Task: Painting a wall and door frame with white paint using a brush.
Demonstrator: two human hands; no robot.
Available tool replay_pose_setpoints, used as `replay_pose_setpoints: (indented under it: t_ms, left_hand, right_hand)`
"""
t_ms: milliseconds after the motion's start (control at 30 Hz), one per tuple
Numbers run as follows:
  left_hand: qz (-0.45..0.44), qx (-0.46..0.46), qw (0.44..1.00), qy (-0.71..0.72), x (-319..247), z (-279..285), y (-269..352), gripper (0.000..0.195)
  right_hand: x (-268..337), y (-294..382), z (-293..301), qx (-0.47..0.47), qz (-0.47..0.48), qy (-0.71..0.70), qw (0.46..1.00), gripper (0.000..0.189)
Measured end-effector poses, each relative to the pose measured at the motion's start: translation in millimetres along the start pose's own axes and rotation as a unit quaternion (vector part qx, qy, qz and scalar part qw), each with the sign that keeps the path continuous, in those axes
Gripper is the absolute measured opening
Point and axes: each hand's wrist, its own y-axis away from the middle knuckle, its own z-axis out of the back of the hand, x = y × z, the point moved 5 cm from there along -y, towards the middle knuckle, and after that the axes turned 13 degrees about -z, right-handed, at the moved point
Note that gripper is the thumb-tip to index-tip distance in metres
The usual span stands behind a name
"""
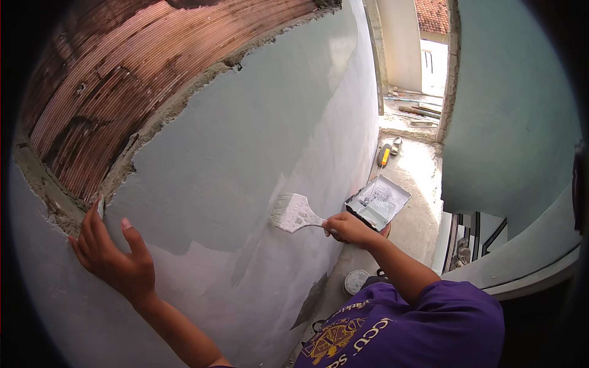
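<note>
My right hand (347, 228) grips the handle of a wide paintbrush (298, 213), whose white-smeared head meets the plastered wall (202, 285). The bristles touch the lower right border of a grey-green painted area (221, 138); paler wall shows below and to the right of it. Fingers spread, my left hand (115, 253) holds nothing that I can see. It rests at the wall's rough upper edge, by the corner of an opening backed by reddish corrugated sheets (124, 78).
On the concrete floor (409, 184) stands a paint tray (385, 202) with whitish paint and a roller with an orange handle (385, 157). Shoes (396, 144) lie just beyond. A round bucket (355, 281) stands near my body. Planks (418, 112) lie past the doorway; a stair railing (474, 234) is right.
</note>
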Motion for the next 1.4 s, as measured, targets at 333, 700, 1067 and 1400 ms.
replay_pose_setpoints:
  t_ms: [333,700,1067,1400]
  left_hand:
    - [0.015,0.020,1.000,-0.016,5,-6,5,0.041]
    - [0.042,0.044,0.998,-0.019,17,-12,13,0.040]
    - [0.058,0.070,0.995,-0.037,16,-10,15,0.039]
    - [0.077,0.050,0.995,-0.043,8,-16,13,0.040]
  right_hand:
    - [20,-30,39,-0.006,0.005,0.003,1.000,0.030]
    - [16,-32,42,0.162,-0.013,0.071,0.984,0.037]
    - [25,-67,88,0.098,0.009,-0.027,0.995,0.032]
    - [7,-38,32,0.215,0.069,0.113,0.968,0.038]
